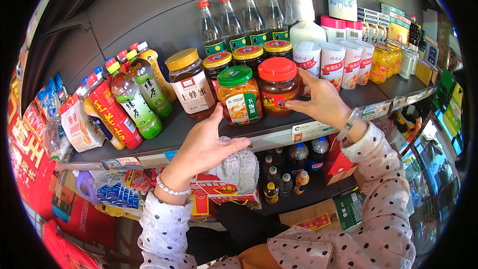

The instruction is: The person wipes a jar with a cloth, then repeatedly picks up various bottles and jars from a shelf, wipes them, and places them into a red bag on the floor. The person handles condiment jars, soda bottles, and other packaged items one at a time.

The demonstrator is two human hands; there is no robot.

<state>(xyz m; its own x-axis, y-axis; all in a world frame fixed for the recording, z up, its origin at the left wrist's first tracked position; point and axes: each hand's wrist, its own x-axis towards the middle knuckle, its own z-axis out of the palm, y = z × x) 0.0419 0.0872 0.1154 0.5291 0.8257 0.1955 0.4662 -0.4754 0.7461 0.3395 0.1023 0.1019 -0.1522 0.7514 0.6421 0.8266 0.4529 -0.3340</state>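
Observation:
My right hand [322, 95] is around the right side of a red-lidded glass jar [278, 91], thumb at its front and fingers partly hidden behind it. To its left stands a green-lidded jar of orange-brown food [239, 101]. My left hand [203, 145] is at the shelf's front edge, thumb and forefinger spread near that jar. A crumpled grey-white cloth [241, 170] hangs from it, apparently gripped by the hidden fingers. A gold-lidded honey jar [190, 89] stands left of the green-lidded one. Smaller gold-lidded dark jars [248, 55] stand behind.
Upright drink bottles [136, 104] fill the left of the dark shelf [179, 134]. Clear glass bottles [231, 26] stand at the back. White cans [332, 63] and jars of yellow fruit [380, 65] are on the right. Bottles [285, 183] and cartons [317, 213] sit below.

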